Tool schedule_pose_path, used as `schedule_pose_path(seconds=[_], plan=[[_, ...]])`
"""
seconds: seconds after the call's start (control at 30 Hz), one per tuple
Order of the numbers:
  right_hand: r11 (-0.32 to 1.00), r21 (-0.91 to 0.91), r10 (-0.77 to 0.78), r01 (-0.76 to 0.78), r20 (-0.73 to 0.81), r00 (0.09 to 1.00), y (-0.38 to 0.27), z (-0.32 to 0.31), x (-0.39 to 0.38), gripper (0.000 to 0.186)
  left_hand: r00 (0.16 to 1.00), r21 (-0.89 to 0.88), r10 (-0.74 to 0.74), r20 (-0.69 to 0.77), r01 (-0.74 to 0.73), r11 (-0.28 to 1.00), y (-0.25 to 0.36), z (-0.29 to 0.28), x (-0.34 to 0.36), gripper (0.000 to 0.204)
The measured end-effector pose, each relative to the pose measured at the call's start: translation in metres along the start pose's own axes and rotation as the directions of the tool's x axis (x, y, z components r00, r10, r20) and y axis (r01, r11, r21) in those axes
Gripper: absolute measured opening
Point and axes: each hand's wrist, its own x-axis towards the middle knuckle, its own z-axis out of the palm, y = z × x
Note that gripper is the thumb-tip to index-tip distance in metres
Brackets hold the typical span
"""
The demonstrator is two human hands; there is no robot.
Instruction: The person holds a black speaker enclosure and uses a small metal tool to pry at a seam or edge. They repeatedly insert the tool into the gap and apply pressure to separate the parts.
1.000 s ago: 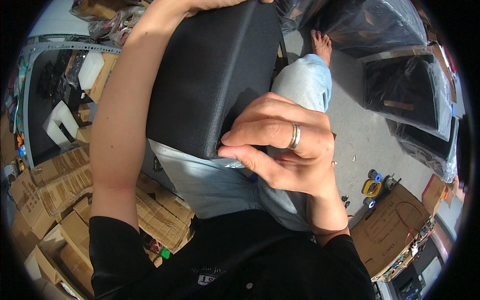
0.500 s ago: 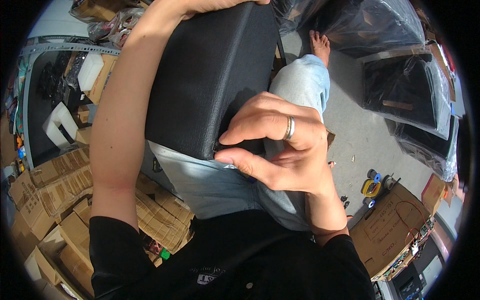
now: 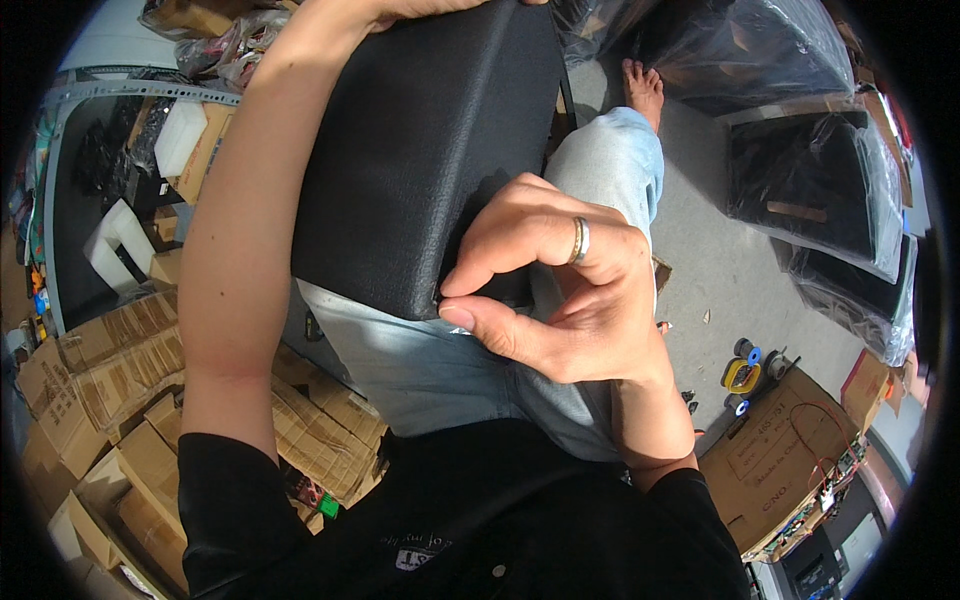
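A black, grained, box-shaped object point(image 3: 390, 170) rests over the left thigh of faded blue denim jeans point(image 3: 400, 365). At its near corner, the right hand's point(image 3: 597, 255) thumb and forefinger nearly meet, any grip unclear; the left hand point(image 3: 425, 6), partly cropped, touches its far end, opening unclear.

The top edge crops the left hand point(image 3: 425, 8) — anything pinched in the right hand point(image 3: 605, 285) is too small to tell.

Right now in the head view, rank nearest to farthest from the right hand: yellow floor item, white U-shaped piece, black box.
1. Black box: touching the right hand.
2. Yellow floor item: lower right.
3. White U-shaped piece: far left.
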Motion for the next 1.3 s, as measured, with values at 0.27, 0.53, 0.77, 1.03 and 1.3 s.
schedule_pose_path(seconds=[0.27,0.53,0.77,1.03,1.3], plan=[[1.0,0.01,0.003,-0.004,0.044,0.999,0.0,-0.002,0.002,0.019,1.0,-0.004,-0.027,0.004,0.027,1.0,0.002,-0.001,-0.001,0.055],[0.998,0.048,0.038,-0.039,0.02,0.999,0.004,-0.003,-0.001,0.02,1.0,-0.02,-0.026,0.016,0.026,0.999,0.001,-0.001,-0.001,0.056],[0.999,0.031,0.03,-0.031,0.03,0.999,0.001,-0.002,0.0,0.02,1.0,-0.023,-0.018,0.011,0.018,1.0,0.001,0.0,0.0,0.056],[0.998,0.049,0.046,-0.046,-0.001,0.999,0.003,0.0,-0.002,0.016,0.999,-0.029,-0.012,0.029,0.013,0.999,0.015,-0.004,-0.01,0.054],[0.999,0.026,0.019,-0.02,0.022,1.0,0.002,-0.001,0.001,0.018,1.0,-0.034,-0.026,0.016,0.027,0.999,0.001,0.0,-0.001,0.052]])
